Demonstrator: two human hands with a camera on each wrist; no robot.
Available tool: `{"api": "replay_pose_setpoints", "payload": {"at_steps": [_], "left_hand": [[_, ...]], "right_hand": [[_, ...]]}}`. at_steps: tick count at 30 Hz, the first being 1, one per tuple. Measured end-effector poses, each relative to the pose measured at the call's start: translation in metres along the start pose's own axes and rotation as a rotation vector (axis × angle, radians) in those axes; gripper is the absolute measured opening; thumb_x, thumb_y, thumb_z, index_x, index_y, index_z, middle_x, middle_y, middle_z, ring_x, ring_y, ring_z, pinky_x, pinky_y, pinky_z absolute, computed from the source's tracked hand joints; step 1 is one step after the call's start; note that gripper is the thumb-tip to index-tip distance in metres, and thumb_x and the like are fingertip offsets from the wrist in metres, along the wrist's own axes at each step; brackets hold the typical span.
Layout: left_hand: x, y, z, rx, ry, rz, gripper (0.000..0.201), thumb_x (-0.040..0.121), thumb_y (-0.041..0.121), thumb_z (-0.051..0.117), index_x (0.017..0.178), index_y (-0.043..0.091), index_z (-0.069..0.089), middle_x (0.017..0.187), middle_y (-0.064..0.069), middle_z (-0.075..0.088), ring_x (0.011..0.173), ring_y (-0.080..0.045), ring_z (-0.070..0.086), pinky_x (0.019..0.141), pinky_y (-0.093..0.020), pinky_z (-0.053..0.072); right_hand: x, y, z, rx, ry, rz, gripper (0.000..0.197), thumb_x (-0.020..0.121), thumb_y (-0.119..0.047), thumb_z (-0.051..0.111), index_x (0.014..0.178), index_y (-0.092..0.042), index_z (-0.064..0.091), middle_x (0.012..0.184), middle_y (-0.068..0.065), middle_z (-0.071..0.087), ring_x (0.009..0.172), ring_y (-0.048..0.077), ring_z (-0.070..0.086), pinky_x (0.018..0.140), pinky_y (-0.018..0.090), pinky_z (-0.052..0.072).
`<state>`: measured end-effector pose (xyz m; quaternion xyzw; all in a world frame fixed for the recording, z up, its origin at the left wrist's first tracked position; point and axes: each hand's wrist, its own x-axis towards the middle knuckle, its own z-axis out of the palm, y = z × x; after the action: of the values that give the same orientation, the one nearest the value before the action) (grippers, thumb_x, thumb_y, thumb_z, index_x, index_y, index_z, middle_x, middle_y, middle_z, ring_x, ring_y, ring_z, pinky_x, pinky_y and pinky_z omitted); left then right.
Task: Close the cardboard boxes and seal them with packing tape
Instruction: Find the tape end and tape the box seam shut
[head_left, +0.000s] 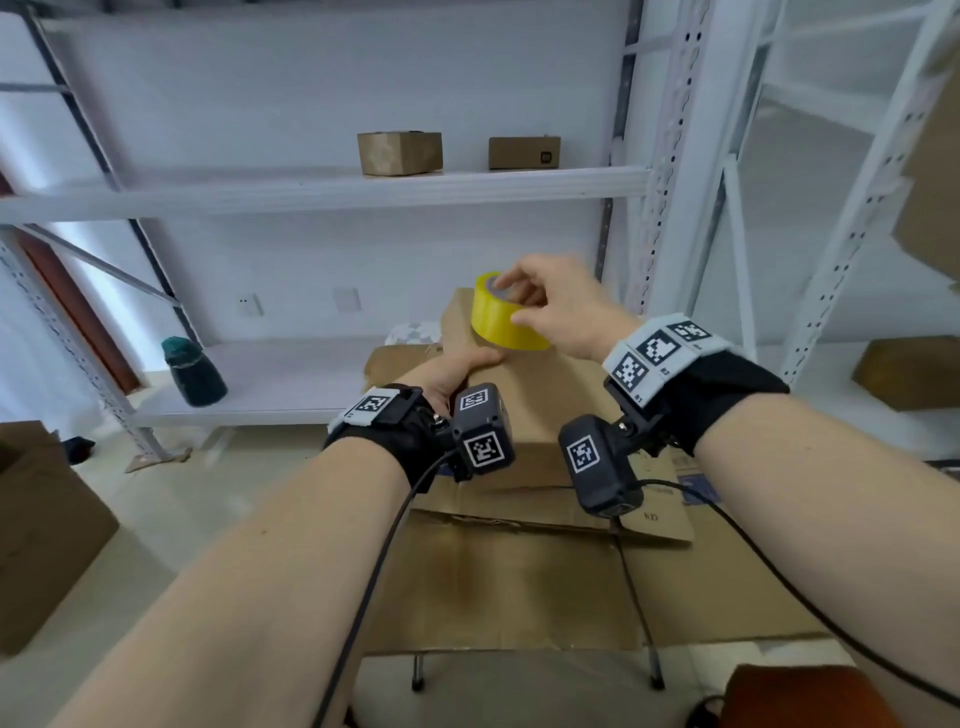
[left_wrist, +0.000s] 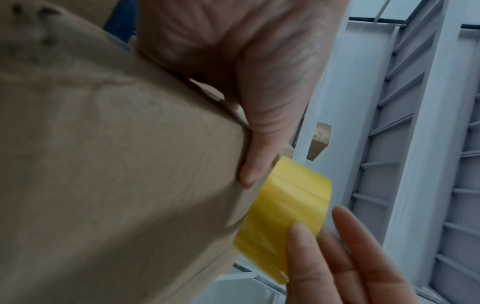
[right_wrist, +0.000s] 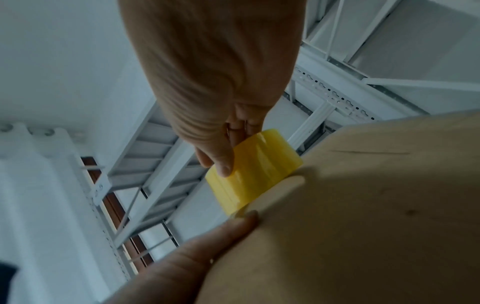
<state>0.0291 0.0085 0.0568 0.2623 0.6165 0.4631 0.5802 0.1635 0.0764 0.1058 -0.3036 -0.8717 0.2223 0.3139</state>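
Head view: my right hand (head_left: 558, 306) pinches the tape (head_left: 498, 317) over the box (head_left: 519, 566); my left hand (head_left: 457, 371) lies flat, thumb pressing it.

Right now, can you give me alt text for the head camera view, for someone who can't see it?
A person's right hand holds a yellow roll of packing tape at the far end of a cardboard box, while the left hand presses on the box top. White metal shelving behind carries two small boxes.
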Motion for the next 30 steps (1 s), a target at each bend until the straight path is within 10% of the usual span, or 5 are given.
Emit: {"api": "replay_pose_setpoints", "payload": {"at_steps": [6,14,19,25,30], "left_hand": [[0.012,-0.015,-0.018,0.007,0.026,-0.042,0.047,0.083,0.03,0.068,0.124,0.008,0.058,0.092,-0.011,0.064,0.076,-0.024,0.062,0.076,-0.036,0.053],[0.019,-0.024,-0.023,0.061,-0.044,-0.076,0.018,0.087,0.023,0.066,0.091,0.005,0.063,0.081,-0.009,0.063,0.069,-0.022,0.06,0.072,-0.034,0.05],[0.022,-0.032,-0.029,0.059,0.029,-0.048,0.021,0.084,0.023,0.071,0.098,0.011,0.062,0.09,-0.01,0.062,0.076,-0.024,0.059,0.076,-0.038,0.05],[0.018,-0.036,-0.031,0.039,0.056,-0.005,0.011,0.087,0.015,0.069,0.081,0.008,0.062,0.06,-0.006,0.067,0.052,-0.017,0.063,0.049,-0.025,0.053],[0.018,-0.039,-0.034,0.045,0.082,0.035,0.009,0.089,0.011,0.064,0.082,0.009,0.059,0.052,-0.002,0.062,0.035,-0.009,0.055,0.036,-0.016,0.043]], "right_hand": [[-0.002,0.007,0.023,-0.058,-0.067,0.03,0.038,0.081,0.005,0.062,0.116,-0.01,0.065,0.101,0.001,0.062,0.093,0.01,0.055,0.08,0.014,0.041],[0.002,0.03,0.045,-0.07,-0.12,0.11,0.044,0.081,0.005,0.063,0.12,-0.013,0.064,0.109,0.004,0.066,0.093,0.008,0.054,0.084,0.018,0.043],[0.005,0.03,0.054,-0.01,-0.13,0.1,0.04,0.081,0.005,0.065,0.117,-0.011,0.066,0.112,0.007,0.067,0.095,0.007,0.056,0.08,0.011,0.04],[0.007,0.024,0.065,-0.019,-0.202,0.119,0.036,0.086,-0.001,0.062,0.12,-0.012,0.065,0.123,0.004,0.064,0.114,0.015,0.058,0.1,0.025,0.042],[0.005,0.026,0.069,0.015,-0.218,0.15,0.033,0.09,-0.001,0.056,0.122,-0.01,0.061,0.127,0.005,0.058,0.118,0.016,0.053,0.089,0.015,0.036]]}}
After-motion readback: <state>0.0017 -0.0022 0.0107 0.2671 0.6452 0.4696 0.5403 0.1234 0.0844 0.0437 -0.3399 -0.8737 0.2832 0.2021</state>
